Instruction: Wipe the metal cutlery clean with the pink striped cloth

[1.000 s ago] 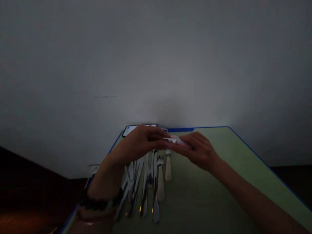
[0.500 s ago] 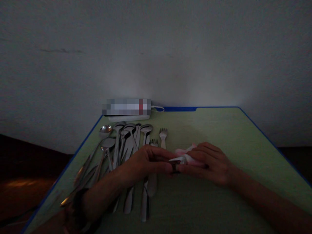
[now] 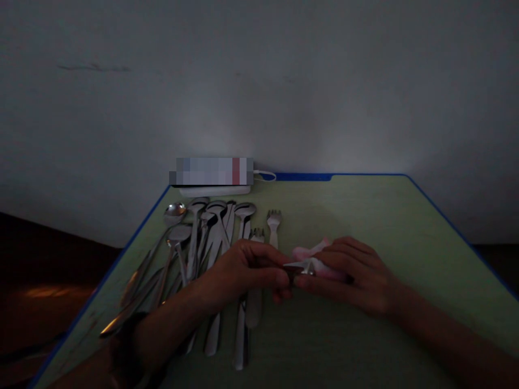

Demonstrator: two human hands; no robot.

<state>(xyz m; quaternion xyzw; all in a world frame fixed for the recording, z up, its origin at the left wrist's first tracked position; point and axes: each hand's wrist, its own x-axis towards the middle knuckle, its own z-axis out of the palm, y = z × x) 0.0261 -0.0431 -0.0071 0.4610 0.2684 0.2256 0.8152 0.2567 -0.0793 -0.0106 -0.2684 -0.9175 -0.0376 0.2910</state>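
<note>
Hands meet mid-table: left hand (image 3: 247,267) pinches a utensil (image 3: 298,266), right hand (image 3: 357,275) grips a pink cloth (image 3: 310,252) around it; cutlery (image 3: 211,237) waits, seemingly unwiped.

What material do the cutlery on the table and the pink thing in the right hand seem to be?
The cutlery looks like polished metal, probably steel: grey, with bright glints. The pink thing in the right hand seems soft cloth or tissue: crumpled and matte, though the dim light leaves this uncertain.

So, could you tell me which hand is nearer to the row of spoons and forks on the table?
Left. The left hand lies over the cutlery row; the right hand is off to its right.
</note>
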